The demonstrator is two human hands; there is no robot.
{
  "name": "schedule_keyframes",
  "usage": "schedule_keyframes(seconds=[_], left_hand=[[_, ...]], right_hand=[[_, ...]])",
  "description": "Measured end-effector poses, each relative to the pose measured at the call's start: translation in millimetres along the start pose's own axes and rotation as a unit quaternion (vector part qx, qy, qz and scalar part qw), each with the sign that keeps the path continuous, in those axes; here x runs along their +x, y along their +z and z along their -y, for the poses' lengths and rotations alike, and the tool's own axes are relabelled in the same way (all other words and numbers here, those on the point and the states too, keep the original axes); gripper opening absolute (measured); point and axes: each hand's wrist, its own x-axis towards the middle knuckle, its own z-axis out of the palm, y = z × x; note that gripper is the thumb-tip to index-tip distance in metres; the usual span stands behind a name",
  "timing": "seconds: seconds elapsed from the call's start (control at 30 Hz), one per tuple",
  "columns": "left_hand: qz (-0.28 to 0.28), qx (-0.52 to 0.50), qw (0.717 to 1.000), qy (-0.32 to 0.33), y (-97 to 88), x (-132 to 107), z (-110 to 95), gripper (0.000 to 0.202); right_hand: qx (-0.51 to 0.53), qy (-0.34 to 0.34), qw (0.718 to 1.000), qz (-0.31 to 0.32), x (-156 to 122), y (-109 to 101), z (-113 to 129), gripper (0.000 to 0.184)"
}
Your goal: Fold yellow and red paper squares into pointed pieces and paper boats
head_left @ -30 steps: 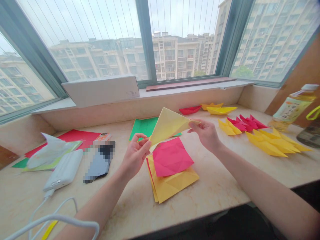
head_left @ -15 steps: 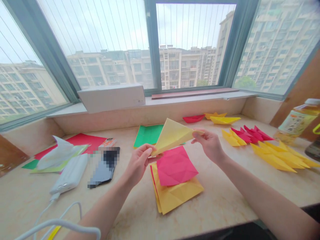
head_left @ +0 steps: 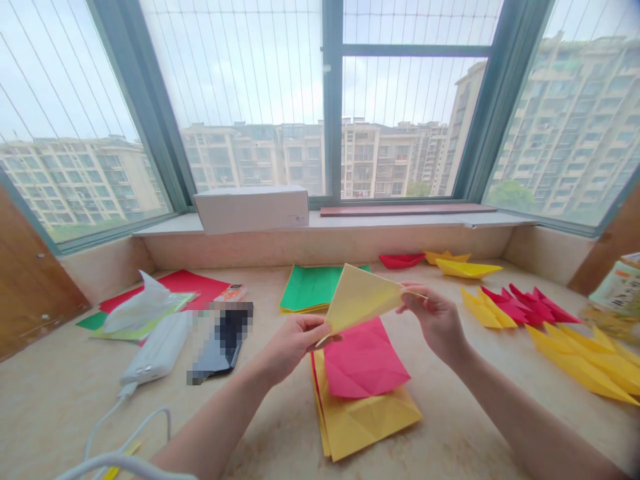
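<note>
A yellow sheet of paper [head_left: 361,297], folded into a triangle, is held up above the counter between both hands. My left hand [head_left: 293,343] pinches its lower left corner. My right hand [head_left: 436,321] pinches its right tip. Directly below lies a pink creased sheet [head_left: 364,361] on top of a stack of yellow sheets [head_left: 367,419].
Green sheets [head_left: 310,288] lie behind the held paper. Folded red and yellow paper shapes [head_left: 520,307] line the right of the counter [head_left: 60,393]. At left are a white power bank [head_left: 157,340] with cable, a tissue pack [head_left: 137,308], red paper and a dark phone. A white box [head_left: 251,208] sits on the sill.
The camera has tilted up, so everything sits lower in view. Both hands keep their pinch on the yellow triangle, and its left corner has come down closer to the left fingers.
</note>
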Motion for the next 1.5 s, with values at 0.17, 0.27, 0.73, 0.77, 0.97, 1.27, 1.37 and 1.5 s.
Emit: schedule_keyframes(seconds=[0.17,0.27,0.73,0.77,0.97,1.27,1.37,1.5], left_hand=[[-0.155,0.029,0.983,0.089,0.0,1.0,-6.9,0.028],[-0.212,-0.026,0.969,0.123,0.8,-0.3,-13.0,0.033],[-0.176,0.003,0.957,0.232,-1.1,-5.2,3.5,0.052],[-0.172,0.02,0.956,0.235,0.4,-6.2,3.2,0.05],[-0.22,0.03,0.952,0.21,8.5,0.0,-0.6,0.031],[-0.234,-0.043,0.946,0.218,10.4,3.2,-6.7,0.038],[-0.23,-0.001,0.948,0.221,11.5,3.5,-3.8,0.029],[-0.209,0.021,0.956,0.202,11.4,2.9,-1.9,0.027]], right_hand=[[-0.004,0.027,1.0,0.003,-3.2,2.5,-0.8,0.019],[0.009,0.078,0.997,0.027,-5.1,5.8,-1.3,0.022],[0.103,0.157,0.982,0.002,-3.5,12.1,-9.9,0.031],[0.102,0.158,0.982,-0.007,-3.2,12.1,-9.7,0.031],[0.086,0.139,0.986,-0.019,-2.6,12.8,-5.3,0.034],[0.146,0.122,0.981,-0.044,-7.2,17.2,4.1,0.052],[0.154,0.121,0.979,-0.058,-7.2,16.1,5.2,0.05],[0.165,0.132,0.974,-0.077,-4.4,13.2,0.6,0.039]])
